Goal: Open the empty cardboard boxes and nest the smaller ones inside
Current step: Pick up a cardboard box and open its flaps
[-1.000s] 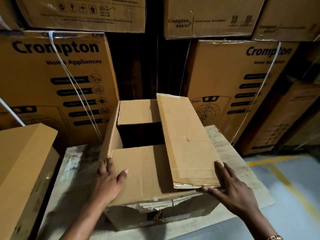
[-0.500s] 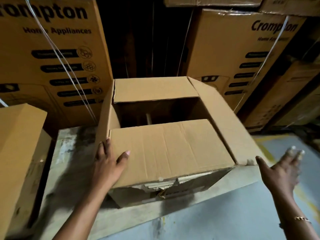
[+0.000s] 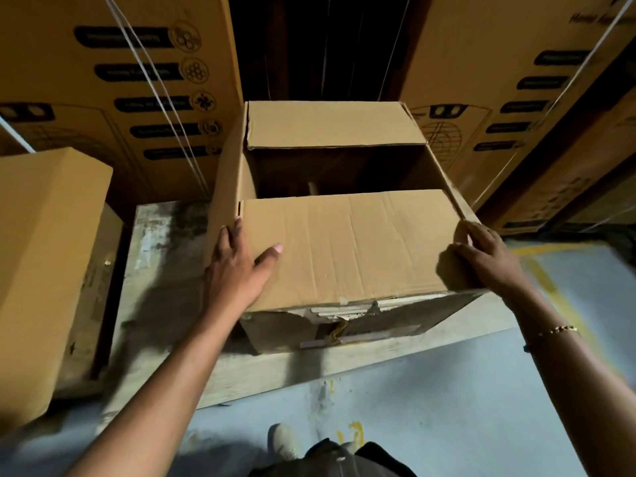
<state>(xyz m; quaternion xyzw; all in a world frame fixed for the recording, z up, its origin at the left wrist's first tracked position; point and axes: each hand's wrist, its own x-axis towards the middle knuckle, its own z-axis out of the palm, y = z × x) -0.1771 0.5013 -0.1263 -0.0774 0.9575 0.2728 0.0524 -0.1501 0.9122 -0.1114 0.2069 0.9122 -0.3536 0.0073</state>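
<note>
A plain brown cardboard box stands on a worn wooden platform, its top partly open. The near flap and the far flap lie flat, with a dark gap between them; the left side flap stands up. My left hand lies on the near flap's left corner, fingers over the box's left edge and thumb on the flap. My right hand grips the box's right edge at the near corner. The box's torn front rim shows below the near flap.
Large printed appliance cartons are stacked behind, with white strapping. Another plain box stands at the left beside the platform. Grey floor with yellow lines lies in front, where my shoe shows.
The right side flap, lying over the top a second ago, swung outward and down. My right hand left it, then came back onto the box's right edge. My left hand stayed put.
</note>
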